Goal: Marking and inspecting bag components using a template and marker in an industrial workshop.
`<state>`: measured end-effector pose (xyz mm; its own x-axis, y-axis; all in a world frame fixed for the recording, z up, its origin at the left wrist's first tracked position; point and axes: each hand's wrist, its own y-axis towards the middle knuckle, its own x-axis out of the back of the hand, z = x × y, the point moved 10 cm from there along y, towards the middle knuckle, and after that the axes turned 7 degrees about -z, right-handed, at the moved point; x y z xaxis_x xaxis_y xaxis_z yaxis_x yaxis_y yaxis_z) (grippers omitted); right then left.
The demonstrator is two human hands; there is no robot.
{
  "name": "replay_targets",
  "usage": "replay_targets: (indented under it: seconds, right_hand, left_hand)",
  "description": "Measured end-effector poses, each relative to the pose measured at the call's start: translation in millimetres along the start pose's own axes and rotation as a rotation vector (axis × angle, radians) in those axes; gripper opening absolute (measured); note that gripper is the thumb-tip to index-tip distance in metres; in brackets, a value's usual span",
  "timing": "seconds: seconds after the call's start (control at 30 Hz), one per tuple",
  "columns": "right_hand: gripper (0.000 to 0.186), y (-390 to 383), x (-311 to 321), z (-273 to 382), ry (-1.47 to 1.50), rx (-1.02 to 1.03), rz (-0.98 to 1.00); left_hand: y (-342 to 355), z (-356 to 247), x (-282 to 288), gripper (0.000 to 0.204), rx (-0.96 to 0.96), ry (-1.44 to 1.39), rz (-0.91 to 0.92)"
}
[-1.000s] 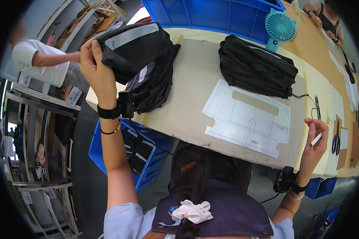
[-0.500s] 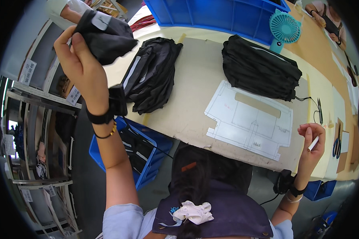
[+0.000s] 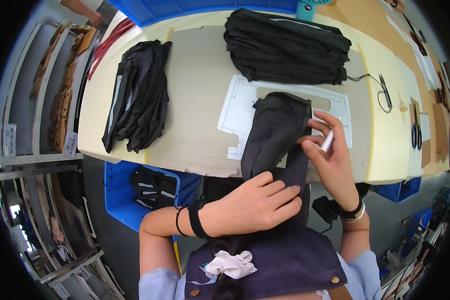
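Observation:
A black fabric piece (image 3: 277, 127) lies partly over a white marked template sheet (image 3: 234, 112) at the table's near edge. My left hand (image 3: 262, 205) grips the near end of this fabric, its fingers curled. At the fabric's right edge is my right hand (image 3: 332, 157), holding a slim white stick (image 3: 327, 141) like a marker between thumb and fingers. Its fingertips are close to the cloth; whether they touch it I cannot tell. One pile of black fabric pieces (image 3: 142, 95) rests to the left, and a larger black pile (image 3: 287, 47) lies beyond the template.
Thread snips (image 3: 385, 92) and blue-handled scissors (image 3: 416, 132) lie at the right. A blue crate (image 3: 200, 11) and a turquoise fan (image 3: 306, 10) stand at the back. Below the table's left edge, a blue bin (image 3: 117, 195) holds black pieces. Shelves (image 3: 40, 160) line the left side.
My left hand has brought the black fabric piece from the upper left down onto the template. My right hand has moved left to the fabric's edge, still holding the white stick.

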<state>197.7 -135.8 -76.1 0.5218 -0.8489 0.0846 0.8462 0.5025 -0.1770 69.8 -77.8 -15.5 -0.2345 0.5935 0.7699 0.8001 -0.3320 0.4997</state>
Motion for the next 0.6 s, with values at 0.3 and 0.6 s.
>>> replay_targets:
  seconds: [0.3,0.6]
  right_hand:
    - [0.06,-0.6,2.8,10.1,0.037,0.266,-0.125]
    - [0.039,-39.5,-16.2,58.9,-0.1,0.686,-0.121]
  left_hand:
    - [0.1,17.7,13.4,0.042,0.274,-0.181,-0.001]
    - [20.6,61.8,25.7,0.089,0.484,-0.108,-0.363]
